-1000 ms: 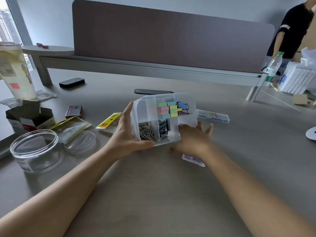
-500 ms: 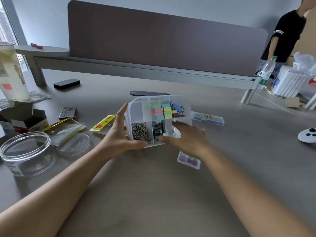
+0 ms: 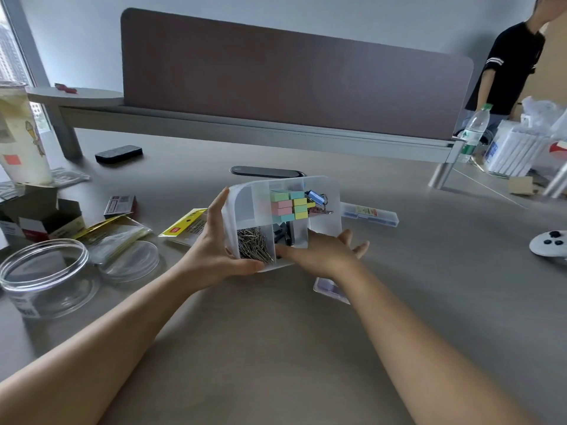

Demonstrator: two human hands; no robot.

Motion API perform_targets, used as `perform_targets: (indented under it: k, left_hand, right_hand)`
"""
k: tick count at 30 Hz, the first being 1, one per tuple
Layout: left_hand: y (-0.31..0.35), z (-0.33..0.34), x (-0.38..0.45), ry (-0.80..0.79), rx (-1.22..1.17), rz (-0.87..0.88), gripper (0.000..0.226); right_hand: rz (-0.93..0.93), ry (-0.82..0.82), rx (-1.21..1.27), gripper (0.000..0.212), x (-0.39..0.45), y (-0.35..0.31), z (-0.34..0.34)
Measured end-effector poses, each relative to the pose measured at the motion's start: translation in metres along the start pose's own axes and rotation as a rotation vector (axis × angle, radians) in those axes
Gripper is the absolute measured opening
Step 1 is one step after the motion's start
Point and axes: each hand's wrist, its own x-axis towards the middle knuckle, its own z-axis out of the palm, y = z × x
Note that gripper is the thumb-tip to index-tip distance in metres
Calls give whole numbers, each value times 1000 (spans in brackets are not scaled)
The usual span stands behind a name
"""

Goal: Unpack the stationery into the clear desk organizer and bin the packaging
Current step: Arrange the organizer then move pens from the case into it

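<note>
— Grey desk (image 3: 276, 348) runs wide under both forearms, with a brown divider panel (image 3: 291, 78) standing along its far edge. What sits at the middle of it?

— The clear desk organizer (image 3: 325, 204), tipped up so its open compartments face the camera. The left hand (image 3: 214, 250) grips its left wall, fingers straight up along the side and the thumb curled under the near corner. The right hand (image 3: 325, 256) is at the lower right, fingers spread and fairly straight, the palm against the near edge; whether it bears the weight from below I cannot tell.

— And inside?

— Silver paper clips (image 3: 254, 245) in the compartment just above the left thumb. Pastel binder clips (image 3: 288, 205) stacked in the upper section, with a blue one (image 3: 316, 196) beside them. A dark item fills the small middle compartment; it is too shadowed to name.

— What lies around the hands?

— Just left of the left hand, a yellow-topped packet (image 3: 184, 228), and further left a clear bag (image 3: 113, 240). Beyond those, a clear jar (image 3: 46, 277) with its lid (image 3: 129, 260) flat alongside, an opened cardboard box (image 3: 33, 216) and a small red box (image 3: 119, 206). Under the right wrist a flat purple-tinted case (image 3: 329, 289) pokes out. Behind the organizer on the right lies a slim clear box (image 3: 371, 213).

— Further off?

— A white controller (image 3: 552, 248) far right, a water bottle (image 3: 474, 130) at the far edge, and a person in a black shirt (image 3: 506, 65) standing past the divider.
</note>
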Motion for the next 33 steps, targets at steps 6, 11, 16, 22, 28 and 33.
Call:
perform_targets:
  k: [6, 11, 16, 22, 28, 33]
  left_hand:
    - [-3, 0, 0, 5, -9, -7, 106]
    - [-2, 1, 0, 0, -1, -21, 108]
    - [-2, 0, 2, -5, -59, -21, 114]
    - [1, -11, 3, -5, -209, -52, 120]
    - [0, -10, 5, -6, -205, -67, 117]
    - [1, -10, 3, 1, -207, -74, 115]
  right_hand:
    - [20, -8, 44, 77, 5, -2, -2]
    - [20, -23, 61, 68, 3, -3, -4]
    - [14, -11, 87, 71, 4, -4, -5]
    - [-270, 352, 267, 51, -14, 16, -15]
    - [-502, 540, 98, 44, -26, 35, -12]
    - [-443, 386, 67, 44, -20, 23, -3]
